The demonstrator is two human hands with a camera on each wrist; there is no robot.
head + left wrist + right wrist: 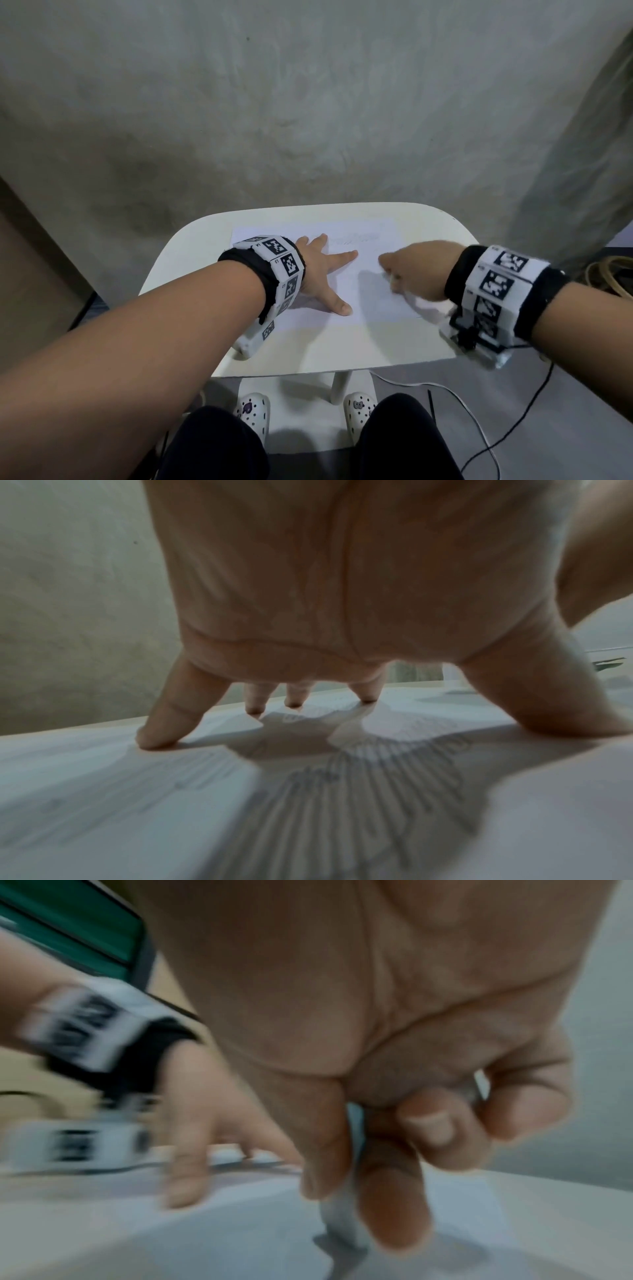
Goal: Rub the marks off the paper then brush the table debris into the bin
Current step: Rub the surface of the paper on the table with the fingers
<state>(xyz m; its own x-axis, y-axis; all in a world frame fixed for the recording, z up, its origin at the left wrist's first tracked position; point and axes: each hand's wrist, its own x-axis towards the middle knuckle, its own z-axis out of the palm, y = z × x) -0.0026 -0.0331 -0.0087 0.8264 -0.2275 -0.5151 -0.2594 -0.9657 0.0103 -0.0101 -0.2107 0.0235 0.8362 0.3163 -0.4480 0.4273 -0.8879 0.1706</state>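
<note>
A white sheet of paper (373, 301) lies on the small white table (342, 349). Faint pencil marks (356, 237) run along its far part, and more hatching (359, 791) shows under my left palm. My left hand (330, 274) is spread flat, its fingertips (154, 739) pressing the paper (85, 818) down. My right hand (390, 274) hovers low over the sheet's right half. It pinches a thin whitish eraser (342, 1218) between thumb and forefinger, its tip at the paper (205, 1245). The right wrist view is motion-blurred. No bin is in view.
A grey cloth backdrop (308, 120) hangs behind the table. Cables (479, 421) trail over the floor at the right. My knees and white clogs (251, 411) are under the near table edge, beside a table leg (339, 387).
</note>
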